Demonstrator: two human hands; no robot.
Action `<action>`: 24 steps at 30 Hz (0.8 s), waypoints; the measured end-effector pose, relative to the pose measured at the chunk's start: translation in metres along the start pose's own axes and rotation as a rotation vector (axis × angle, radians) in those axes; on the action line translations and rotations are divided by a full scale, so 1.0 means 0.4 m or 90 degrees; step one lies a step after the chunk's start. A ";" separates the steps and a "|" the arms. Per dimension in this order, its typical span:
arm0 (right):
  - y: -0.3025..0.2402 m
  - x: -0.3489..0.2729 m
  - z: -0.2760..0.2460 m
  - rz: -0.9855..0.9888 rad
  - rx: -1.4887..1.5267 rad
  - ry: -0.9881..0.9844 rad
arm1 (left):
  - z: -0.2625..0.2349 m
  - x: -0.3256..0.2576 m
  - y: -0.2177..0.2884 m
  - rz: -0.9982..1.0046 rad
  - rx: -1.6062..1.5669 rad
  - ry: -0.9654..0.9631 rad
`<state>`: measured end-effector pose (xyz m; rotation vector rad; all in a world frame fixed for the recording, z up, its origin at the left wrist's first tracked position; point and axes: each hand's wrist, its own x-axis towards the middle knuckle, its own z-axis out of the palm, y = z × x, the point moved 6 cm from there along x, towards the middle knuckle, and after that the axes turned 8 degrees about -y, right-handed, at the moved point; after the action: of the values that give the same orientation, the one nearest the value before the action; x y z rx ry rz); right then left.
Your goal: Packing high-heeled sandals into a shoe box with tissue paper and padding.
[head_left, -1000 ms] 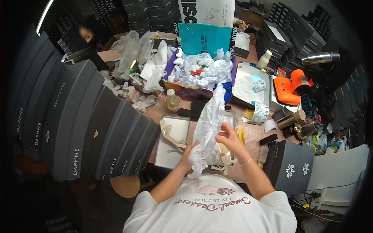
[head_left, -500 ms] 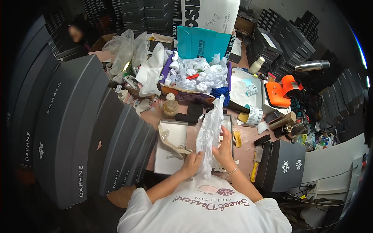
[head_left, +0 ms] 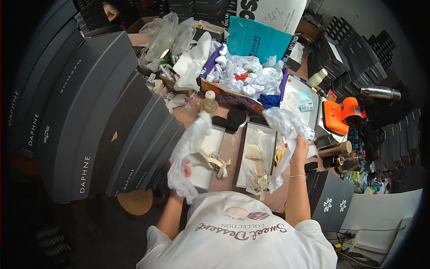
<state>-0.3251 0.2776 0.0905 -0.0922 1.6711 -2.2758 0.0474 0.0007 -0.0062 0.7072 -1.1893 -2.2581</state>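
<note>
My left hand [head_left: 186, 169] grips a crumpled length of white tissue paper [head_left: 190, 145], which partly hides its fingers. Another piece of white tissue paper [head_left: 286, 123] hangs from my right hand [head_left: 300, 150], closed on its edge. Between them stands an open dark shoe box [head_left: 240, 168] with a cream strappy sandal [head_left: 256, 161] inside, lying on pale wrapping. Left of that is a white open box part [head_left: 204, 179], half behind the left paper. A beige strap with a bow [head_left: 219, 165] reaches over its right edge.
A purple-edged carton [head_left: 210, 67] full of crumpled white paper stands behind. Dark shoe boxes [head_left: 96, 112] rise at the left; another shoe box [head_left: 329, 193] is at the right. A pump bottle [head_left: 209, 103], an orange tape dispenser [head_left: 333, 117] and bottles [head_left: 336, 149] crowd the table.
My hands have moved apart, left and right, each now with white tissue paper. The paper held together in the middle is now two pieces, uncovering the sandal in the dark box.
</note>
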 end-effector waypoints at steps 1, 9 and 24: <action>-0.009 0.013 0.006 -0.033 -0.096 -0.043 | 0.029 -0.021 0.052 0.009 -0.047 0.030; 0.345 -0.247 0.353 -0.280 -1.184 -0.630 | 0.194 0.005 0.083 -0.049 -0.087 0.141; 0.047 0.237 0.584 -0.185 -0.829 -0.601 | 0.211 0.178 0.012 -0.027 0.307 -0.015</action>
<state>-0.3558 0.0304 0.1339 -1.4401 2.1754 -0.5821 -0.0589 0.0035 0.0236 0.8865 -1.7711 -2.0289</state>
